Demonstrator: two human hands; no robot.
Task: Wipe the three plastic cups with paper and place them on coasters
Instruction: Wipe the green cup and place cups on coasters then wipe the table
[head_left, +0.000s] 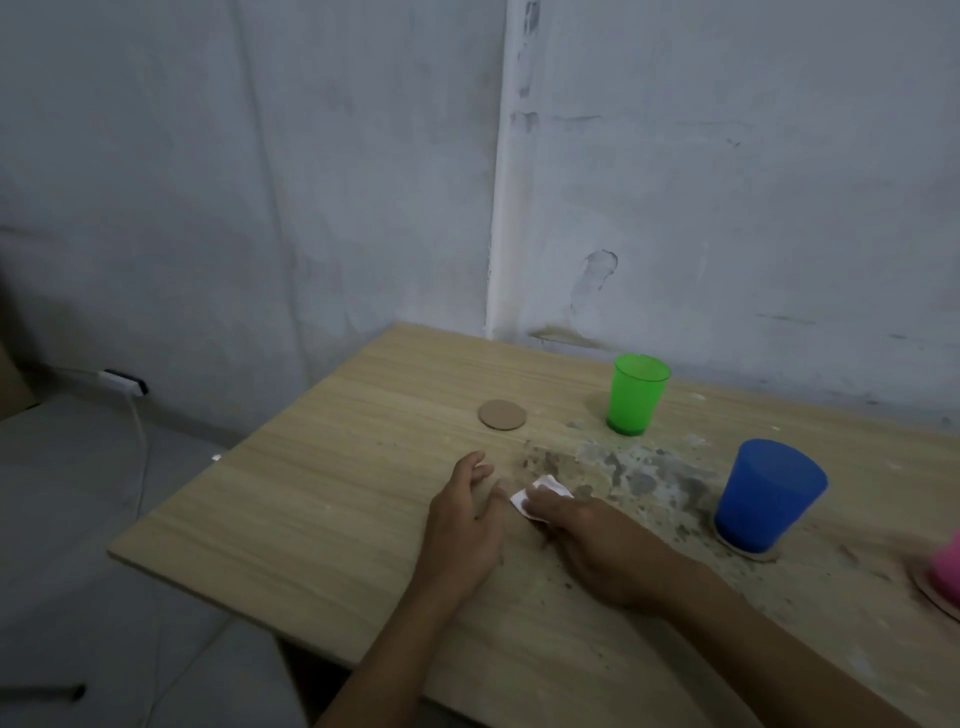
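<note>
A green plastic cup (637, 394) stands upright on the bare table near the wall. A blue cup (769, 494) stands on a round coaster (753, 553) at the right. A pink cup (948, 564) is cut off by the right edge and sits on another coaster (935, 595). A bare cork coaster (502, 414) lies left of the green cup. My right hand (592, 540) rests on the table with its fingers on a folded white paper (543, 493). My left hand (462, 514) lies beside it, fingers apart, holding nothing.
The wooden table (322, 493) has a stained, flaky patch (623, 470) between my hands and the cups. Its left edge drops to a grey floor. A white power adapter with a cable (123, 383) sits by the wall at the left. White walls meet behind the table.
</note>
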